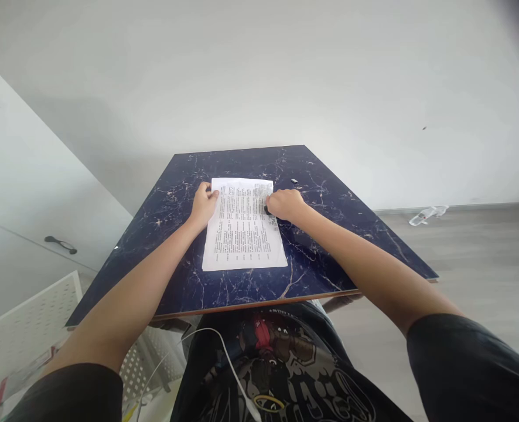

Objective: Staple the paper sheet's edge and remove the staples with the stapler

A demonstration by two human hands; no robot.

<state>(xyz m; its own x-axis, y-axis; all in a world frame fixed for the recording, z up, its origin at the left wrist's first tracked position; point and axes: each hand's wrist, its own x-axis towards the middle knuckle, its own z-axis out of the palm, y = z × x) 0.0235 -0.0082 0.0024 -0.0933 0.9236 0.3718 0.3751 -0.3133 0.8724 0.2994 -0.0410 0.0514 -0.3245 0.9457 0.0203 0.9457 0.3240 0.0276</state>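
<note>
White paper sheets (242, 234), printed with lines of dark text, lie on a dark blue marble-patterned table (325, 258). My left hand (204, 202) grips their upper left edge, thumb on top and the other fingers partly hidden. At the upper right edge, my right hand (286, 205) is closed around a small black object (266, 210). Most of that object is covered by my fingers, so its kind cannot be made out. Smaller, denser print shows on the paper beside it.
Beyond the right hand, a tiny dark item (294, 181) rests on the table. A white wall (259, 76) stands behind. White cabinet fronts (31, 176) and a perforated white panel (31, 310) are at left. A white cable (228, 357) hangs before my shirt; clear plastic (428, 215) lies on the floor.
</note>
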